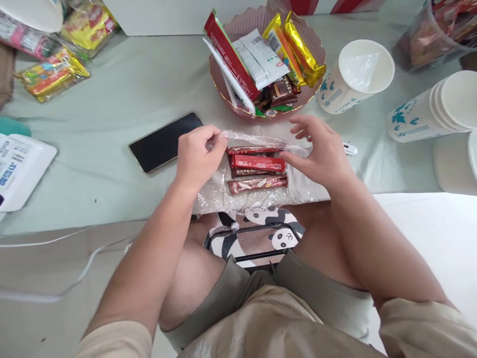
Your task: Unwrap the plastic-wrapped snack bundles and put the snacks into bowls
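A clear plastic wrap lies spread at the table's front edge, with several wrapped snack bars in red and brown on it. My left hand pinches the wrap's far left corner between thumb and fingers. At the right of the bars is my right hand, its fingers spread and curved, the thumb close to the end of a red bar. Whether that thumb touches the bar or the film I cannot tell. Just left of my left hand lies a dark phone, partly behind the hand.
Beyond the wrap stands a pink scalloped bowl of packaged snacks. To the right are a paper cup, stacked paper cups and a clear tub. Yellow snack packs lie far left, above a white package.
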### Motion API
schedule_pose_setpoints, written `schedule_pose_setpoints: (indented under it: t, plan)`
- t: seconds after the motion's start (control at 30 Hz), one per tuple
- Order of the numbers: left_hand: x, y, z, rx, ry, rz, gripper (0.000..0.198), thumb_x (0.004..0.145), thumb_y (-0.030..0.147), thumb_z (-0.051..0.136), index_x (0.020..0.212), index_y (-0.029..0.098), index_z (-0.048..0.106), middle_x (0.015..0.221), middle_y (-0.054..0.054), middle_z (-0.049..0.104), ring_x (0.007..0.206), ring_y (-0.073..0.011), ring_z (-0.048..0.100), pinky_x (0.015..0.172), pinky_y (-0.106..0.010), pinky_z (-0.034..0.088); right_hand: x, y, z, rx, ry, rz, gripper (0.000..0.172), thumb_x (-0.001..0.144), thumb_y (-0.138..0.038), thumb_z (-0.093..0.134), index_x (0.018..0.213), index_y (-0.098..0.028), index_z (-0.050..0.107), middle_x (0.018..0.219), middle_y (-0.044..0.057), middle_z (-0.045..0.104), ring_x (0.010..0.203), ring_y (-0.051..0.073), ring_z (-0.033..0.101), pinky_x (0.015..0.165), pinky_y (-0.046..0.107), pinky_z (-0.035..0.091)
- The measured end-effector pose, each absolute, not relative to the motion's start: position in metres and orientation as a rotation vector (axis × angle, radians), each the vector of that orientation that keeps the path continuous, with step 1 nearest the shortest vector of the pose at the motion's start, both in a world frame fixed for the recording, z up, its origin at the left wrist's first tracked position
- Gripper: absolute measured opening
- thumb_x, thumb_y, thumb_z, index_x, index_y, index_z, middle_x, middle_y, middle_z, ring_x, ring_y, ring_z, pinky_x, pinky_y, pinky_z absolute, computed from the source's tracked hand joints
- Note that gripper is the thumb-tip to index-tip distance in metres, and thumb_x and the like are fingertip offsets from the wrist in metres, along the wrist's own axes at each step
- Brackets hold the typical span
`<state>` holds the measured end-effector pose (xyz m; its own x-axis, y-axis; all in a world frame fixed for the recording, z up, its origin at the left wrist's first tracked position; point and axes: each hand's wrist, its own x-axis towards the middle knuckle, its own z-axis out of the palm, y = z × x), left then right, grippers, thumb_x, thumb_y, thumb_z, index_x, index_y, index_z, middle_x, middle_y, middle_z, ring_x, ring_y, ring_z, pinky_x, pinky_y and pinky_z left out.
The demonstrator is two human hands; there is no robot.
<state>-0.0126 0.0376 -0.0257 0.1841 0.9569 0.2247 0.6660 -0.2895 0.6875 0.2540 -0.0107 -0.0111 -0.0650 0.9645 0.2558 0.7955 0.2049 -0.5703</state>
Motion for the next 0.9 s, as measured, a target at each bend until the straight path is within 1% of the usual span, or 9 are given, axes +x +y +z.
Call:
schedule_pose_setpoints:
  t: [0.07, 0.13, 0.17, 0.27, 0.47, 0.57, 0.67, 0.77, 0.9]
  plan:
    - [-0.013, 0.042, -0.023, 1.939, 1.544, 0.9, 0.018, 0.088, 0.02, 0.064, 0.071, 0.021, 0.06, 0.062, 0.004, 0.054, 0.06, -0.012, 0.05, 0.063, -0.028, 0.041, 0.26, -0.009, -0.016, -1.648, -1.763, 0.415, 0.035, 0.082, -0.036, 0.072, 0.114, -0.023, 0.07, 0.093, 0.005, 0.073, 0.083, 0.023, 0.068, 0.079, 0.04, 0.055]
    - [-0.015, 0.046, -0.02, 1.876, 1.565, 0.897, 0.016, 0.089, 0.021, 0.065, 0.073, 0.021, 0.061, 0.064, 0.004, 0.057, 0.062, -0.0122, 0.052, 0.063, -0.028, 0.041, 0.264, -0.002, -0.022, -1.685, -1.555, 0.479, 0.015, 0.085, -0.034, 0.067, 0.095, -0.023, 0.071, 0.076, 0.002, 0.067, 0.067, 0.019, 0.064, 0.068, 0.037, 0.053]
    - [-0.016, 0.049, -0.019, 1.85, 1.577, 0.892, 0.016, 0.089, 0.022, 0.066, 0.074, 0.022, 0.062, 0.065, 0.004, 0.058, 0.062, -0.0124, 0.054, 0.062, -0.029, 0.042, 0.265, 0.002, -0.025, -1.697, -1.452, 0.519, 0.012, 0.086, -0.035, 0.067, 0.087, -0.023, 0.068, 0.069, 0.001, 0.063, 0.06, 0.017, 0.059, 0.061, 0.034, 0.05]
    - [-0.019, 0.059, -0.017, 1.761, 1.601, 0.895, 0.017, 0.09, 0.024, 0.066, 0.074, 0.022, 0.063, 0.064, 0.003, 0.062, 0.06, -0.0128, 0.057, 0.059, -0.029, 0.042, 0.263, 0.014, -0.031, -1.651, -1.236, 0.66, 0.02, 0.084, -0.038, 0.072, 0.076, -0.023, 0.061, 0.057, -0.003, 0.052, 0.046, 0.012, 0.046, 0.047, 0.029, 0.037]
    - [-0.028, 0.078, -0.019, 1.482, 1.448, 0.961, 0.014, 0.082, 0.029, 0.078, 0.074, 0.023, 0.068, 0.06, 0.002, 0.061, 0.048, -0.0096, 0.046, 0.046, -0.03, 0.033, 0.267, 0.022, -0.026, -1.495, -1.005, 1.013, 0.037, 0.072, -0.045, 0.084, 0.075, -0.024, 0.054, 0.056, -0.007, 0.043, 0.043, 0.007, 0.035, 0.042, 0.025, 0.028]
    - [-0.035, 0.084, -0.021, 1.378, 1.33, 0.978, 0.037, 0.072, 0.052, 0.089, 0.074, 0.024, 0.065, 0.059, 0.002, 0.061, 0.047, -0.0075, 0.038, 0.043, -0.03, 0.026, 0.276, 0.023, -0.026, -1.421, -0.931, 1.074, 0.041, 0.073, -0.051, 0.081, 0.077, -0.025, 0.05, 0.058, -0.008, 0.038, 0.046, 0.008, 0.037, 0.043, 0.025, 0.031]
    - [-0.042, 0.09, -0.025, 1.351, 1.202, 0.968, 0.056, 0.066, 0.073, 0.087, 0.074, 0.025, 0.058, 0.061, 0.003, 0.059, 0.047, -0.0055, 0.031, 0.042, -0.031, 0.023, 0.289, 0.024, -0.037, -1.395, -0.943, 1.01, 0.041, 0.075, -0.056, 0.076, 0.081, -0.026, 0.049, 0.065, -0.004, 0.047, 0.055, 0.013, 0.052, 0.049, 0.027, 0.041]
    - [-0.045, 0.093, -0.028, 1.313, 1.194, 0.974, 0.054, 0.076, 0.074, 0.079, 0.075, 0.026, 0.054, 0.06, 0.005, 0.054, 0.044, -0.0043, 0.026, 0.04, -0.032, 0.018, 0.3, 0.026, -0.051, -1.428, -1.074, 0.946, 0.04, 0.083, -0.062, 0.067, 0.09, -0.028, 0.048, 0.076, 0.0, 0.056, 0.069, 0.02, 0.063, 0.056, 0.032, 0.047]
    - [-0.044, 0.093, -0.037, 1.338, 1.3, 1.044, 0.053, 0.087, 0.075, 0.067, 0.079, 0.026, 0.051, 0.053, 0.007, 0.04, 0.045, -0.0055, 0.026, 0.041, -0.032, 0.016, 0.305, 0.029, -0.06, -1.502, -1.094, 0.782, 0.037, 0.088, -0.066, 0.059, 0.096, -0.031, 0.049, 0.077, 0.001, 0.057, 0.066, 0.02, 0.059, 0.057, 0.035, 0.048]
